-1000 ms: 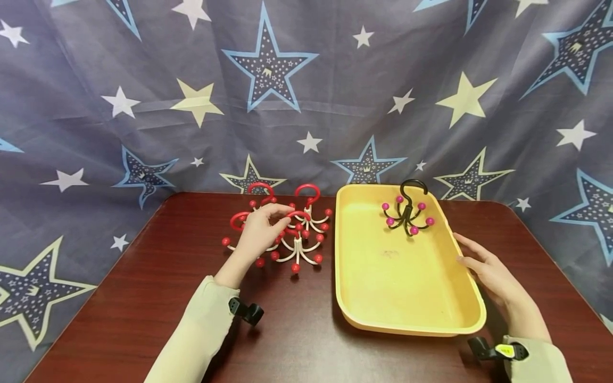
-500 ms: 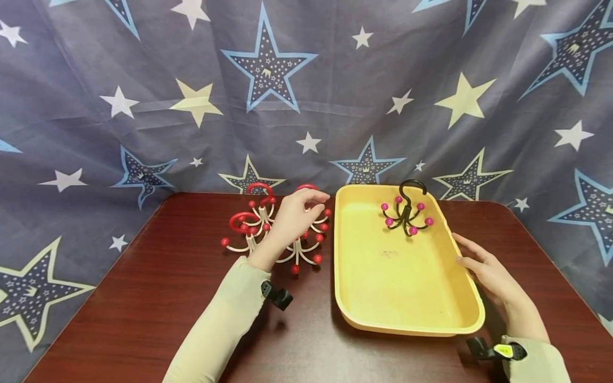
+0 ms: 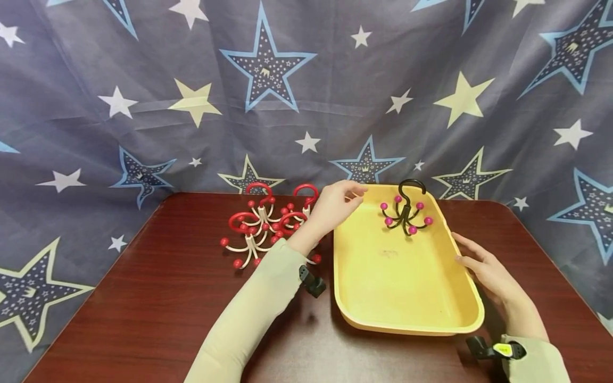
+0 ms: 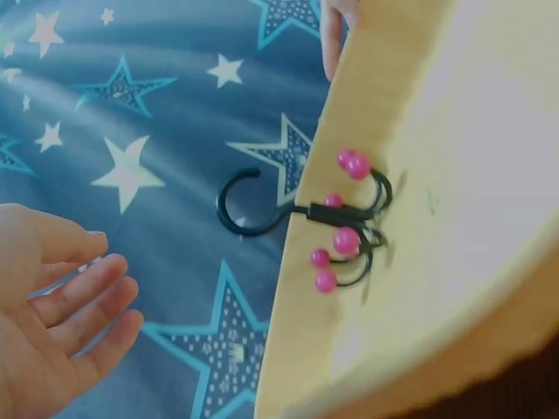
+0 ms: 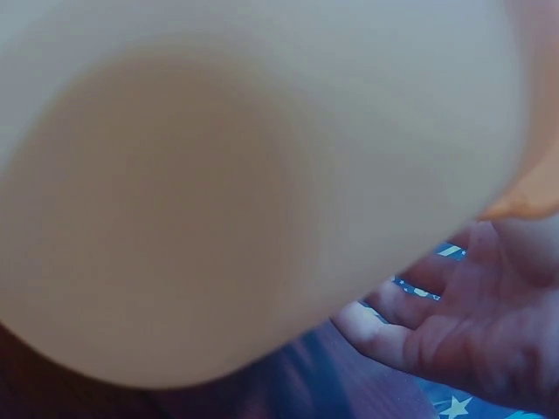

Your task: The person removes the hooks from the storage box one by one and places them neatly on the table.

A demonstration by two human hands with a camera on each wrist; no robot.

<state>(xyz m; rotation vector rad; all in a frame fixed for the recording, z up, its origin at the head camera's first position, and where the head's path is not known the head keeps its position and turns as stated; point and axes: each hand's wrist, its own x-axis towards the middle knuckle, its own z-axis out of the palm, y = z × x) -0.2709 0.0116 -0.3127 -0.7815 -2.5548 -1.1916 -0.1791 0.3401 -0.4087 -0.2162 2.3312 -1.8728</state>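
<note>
My left hand (image 3: 337, 205) hovers over the left rim of a yellow tray (image 3: 392, 298), thumb and fingers apart with nothing between them. Inside the tray, at the back right, stands a black multi-arm hanging hook (image 3: 406, 213) with pink ball tips. The left wrist view shows this black hook (image 4: 336, 214) apart from my left hand (image 4: 70, 323). My right hand (image 3: 490, 271) touches the tray's right side, fingers along the outer wall. In the right wrist view the blurred tray (image 5: 218, 218) fills most of the picture beside my right hand (image 5: 472, 323).
Several white hanging hooks with red ball tips and red tops, such as the front-left hook (image 3: 250, 242), stand left of the tray, some partly behind my left forearm. A dark wooden table (image 3: 158, 287) lies beneath. A star-patterned cloth (image 3: 158, 133) hangs behind.
My left hand has moved right, from above the red-and-white hooks to over the tray's left rim, uncovering the hooks on the left. My right hand and the tray stay in place.
</note>
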